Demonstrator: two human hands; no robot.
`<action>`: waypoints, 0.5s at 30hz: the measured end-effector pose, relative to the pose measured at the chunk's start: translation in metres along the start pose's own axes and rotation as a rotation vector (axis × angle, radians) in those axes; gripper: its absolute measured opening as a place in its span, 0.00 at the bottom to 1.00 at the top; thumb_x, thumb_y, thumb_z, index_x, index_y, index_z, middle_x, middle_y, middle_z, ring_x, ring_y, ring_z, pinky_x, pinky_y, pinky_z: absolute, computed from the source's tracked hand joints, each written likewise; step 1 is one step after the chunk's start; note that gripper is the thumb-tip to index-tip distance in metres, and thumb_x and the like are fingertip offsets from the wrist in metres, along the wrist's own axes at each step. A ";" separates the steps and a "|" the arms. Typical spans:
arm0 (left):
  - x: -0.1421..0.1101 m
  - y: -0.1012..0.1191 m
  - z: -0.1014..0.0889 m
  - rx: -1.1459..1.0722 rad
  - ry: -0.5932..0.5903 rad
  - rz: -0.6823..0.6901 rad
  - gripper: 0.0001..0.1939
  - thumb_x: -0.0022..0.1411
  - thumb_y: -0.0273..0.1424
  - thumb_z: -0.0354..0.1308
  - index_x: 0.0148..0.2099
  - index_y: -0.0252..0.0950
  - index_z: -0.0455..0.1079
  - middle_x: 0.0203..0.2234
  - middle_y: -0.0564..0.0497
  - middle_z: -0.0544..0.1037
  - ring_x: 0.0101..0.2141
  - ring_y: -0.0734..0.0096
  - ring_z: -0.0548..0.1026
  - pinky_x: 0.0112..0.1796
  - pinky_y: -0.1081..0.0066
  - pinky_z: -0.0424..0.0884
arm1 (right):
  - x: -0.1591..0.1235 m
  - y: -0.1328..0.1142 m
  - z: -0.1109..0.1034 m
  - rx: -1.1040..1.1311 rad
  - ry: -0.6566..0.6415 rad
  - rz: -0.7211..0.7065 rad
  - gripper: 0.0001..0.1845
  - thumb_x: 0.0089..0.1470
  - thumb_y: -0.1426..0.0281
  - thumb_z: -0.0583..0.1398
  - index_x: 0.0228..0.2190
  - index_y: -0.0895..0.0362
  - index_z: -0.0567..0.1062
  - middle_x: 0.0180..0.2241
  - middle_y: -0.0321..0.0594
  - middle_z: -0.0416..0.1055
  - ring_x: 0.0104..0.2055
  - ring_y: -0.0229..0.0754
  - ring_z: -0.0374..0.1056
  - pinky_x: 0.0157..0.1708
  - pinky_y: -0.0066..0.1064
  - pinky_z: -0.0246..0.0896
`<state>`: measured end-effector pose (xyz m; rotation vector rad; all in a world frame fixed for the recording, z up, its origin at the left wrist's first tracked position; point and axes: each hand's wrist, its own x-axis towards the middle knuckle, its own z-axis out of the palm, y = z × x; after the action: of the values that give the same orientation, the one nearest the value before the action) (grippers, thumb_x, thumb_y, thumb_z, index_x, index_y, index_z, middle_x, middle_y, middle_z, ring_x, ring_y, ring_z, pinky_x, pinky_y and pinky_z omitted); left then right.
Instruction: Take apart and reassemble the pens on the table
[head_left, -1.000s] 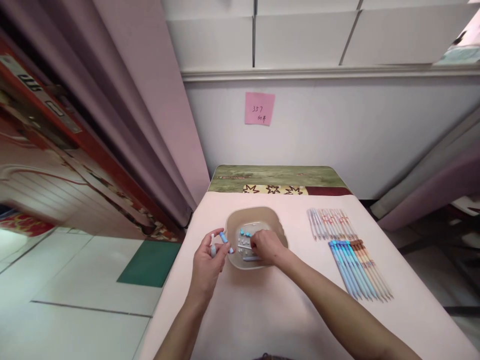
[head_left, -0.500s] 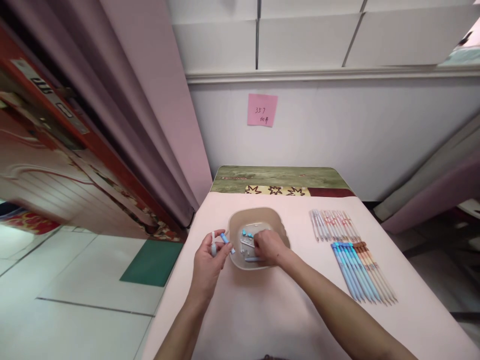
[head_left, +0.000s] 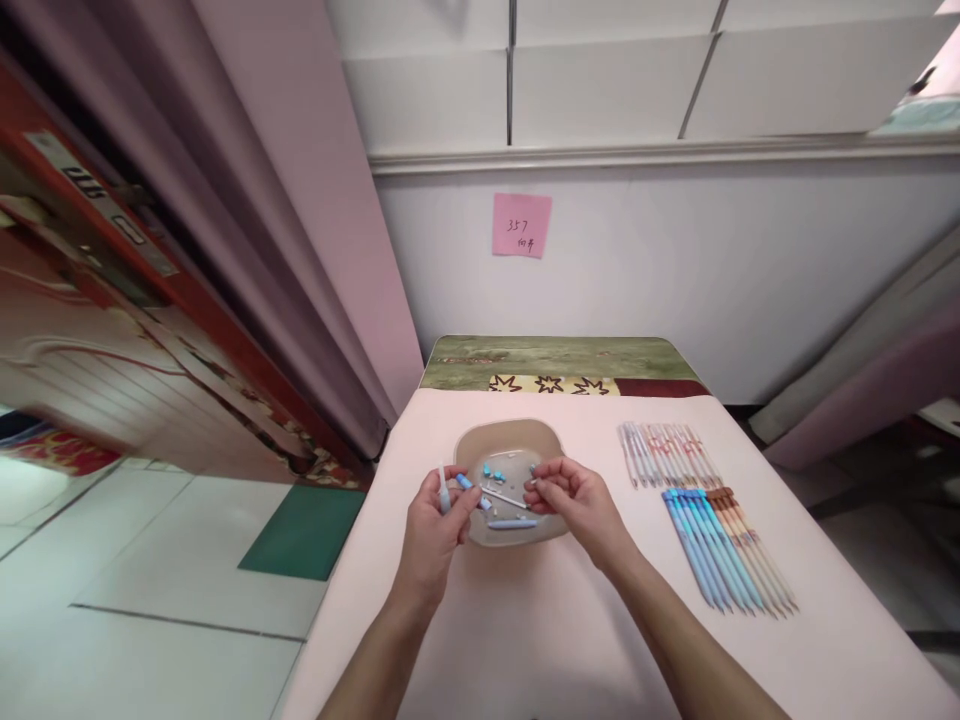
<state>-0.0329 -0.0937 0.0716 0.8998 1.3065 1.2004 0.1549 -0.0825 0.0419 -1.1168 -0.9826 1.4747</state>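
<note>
Over the left side of a beige plastic basin (head_left: 506, 437), my left hand (head_left: 433, 525) is closed on a blue pen barrel piece (head_left: 465, 482) and a whitish translucent pen part (head_left: 444, 492). My right hand (head_left: 576, 500), above the basin's right side, pinches a tiny part (head_left: 533, 470) too small to name. Inside the basin lie a light blue pen barrel (head_left: 512, 524), a thin whitish refill (head_left: 505, 498), bright blue small pieces (head_left: 493, 474) and several tiny bits.
To the right, a row of blue and brown pens (head_left: 724, 550) lies below a row of clear and reddish pens (head_left: 667, 455). The pale pink cloth (head_left: 517, 620) covers most of the table. A wall with a pink note (head_left: 521, 226) stands behind; a curtain (head_left: 300, 200) hangs left.
My right hand has risen out of the basin and moved right, now pinching a tiny part. My left hand has shifted right over the basin's edge, still holding its pieces.
</note>
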 end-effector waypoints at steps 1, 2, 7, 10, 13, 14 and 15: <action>-0.001 0.000 0.003 -0.013 0.000 -0.005 0.23 0.49 0.37 0.66 0.45 0.37 0.64 0.18 0.62 0.65 0.15 0.85 0.55 0.17 0.80 0.48 | -0.006 -0.001 0.005 0.038 -0.012 0.003 0.18 0.45 0.59 0.66 0.33 0.58 0.72 0.29 0.41 0.77 0.30 0.41 0.74 0.31 0.31 0.70; -0.002 0.001 0.005 -0.030 -0.001 -0.011 0.22 0.49 0.37 0.66 0.45 0.37 0.64 0.17 0.62 0.65 0.15 0.86 0.55 0.17 0.80 0.48 | -0.012 -0.002 0.009 0.054 -0.021 -0.006 0.17 0.45 0.59 0.66 0.33 0.58 0.72 0.29 0.41 0.77 0.30 0.40 0.74 0.31 0.30 0.70; -0.009 0.001 0.014 -0.122 -0.019 -0.060 0.22 0.51 0.38 0.65 0.45 0.36 0.64 0.18 0.61 0.65 0.15 0.86 0.54 0.18 0.79 0.46 | -0.029 -0.003 0.021 -0.141 -0.008 -0.261 0.08 0.48 0.65 0.66 0.30 0.57 0.77 0.27 0.38 0.76 0.30 0.38 0.71 0.32 0.29 0.68; -0.012 0.000 0.017 -0.131 -0.032 -0.073 0.21 0.52 0.38 0.65 0.45 0.36 0.64 0.17 0.62 0.63 0.14 0.86 0.53 0.18 0.79 0.45 | -0.032 -0.004 0.024 -0.279 0.010 -0.398 0.04 0.48 0.68 0.67 0.28 0.56 0.79 0.28 0.38 0.75 0.30 0.37 0.70 0.30 0.27 0.66; -0.013 -0.001 0.019 -0.121 -0.027 -0.068 0.21 0.52 0.38 0.65 0.45 0.36 0.63 0.16 0.63 0.61 0.14 0.86 0.53 0.18 0.79 0.46 | -0.031 -0.006 0.025 -0.321 0.003 -0.437 0.03 0.47 0.70 0.67 0.28 0.56 0.80 0.27 0.37 0.75 0.29 0.37 0.69 0.29 0.26 0.65; -0.013 0.000 0.020 -0.119 -0.023 -0.064 0.21 0.52 0.38 0.65 0.45 0.36 0.63 0.15 0.63 0.61 0.14 0.86 0.53 0.18 0.79 0.46 | -0.030 -0.008 0.025 -0.322 -0.002 -0.438 0.03 0.47 0.71 0.67 0.28 0.56 0.80 0.27 0.37 0.75 0.29 0.37 0.69 0.29 0.26 0.65; -0.013 0.000 0.020 -0.119 -0.021 -0.060 0.21 0.52 0.38 0.65 0.45 0.36 0.63 0.15 0.64 0.61 0.14 0.86 0.53 0.18 0.79 0.47 | -0.029 -0.009 0.025 -0.322 -0.008 -0.437 0.03 0.47 0.71 0.67 0.28 0.56 0.80 0.27 0.38 0.75 0.29 0.37 0.70 0.29 0.26 0.65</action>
<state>-0.0116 -0.1029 0.0765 0.7801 1.2236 1.2060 0.1352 -0.1101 0.0611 -1.0333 -1.4037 0.9915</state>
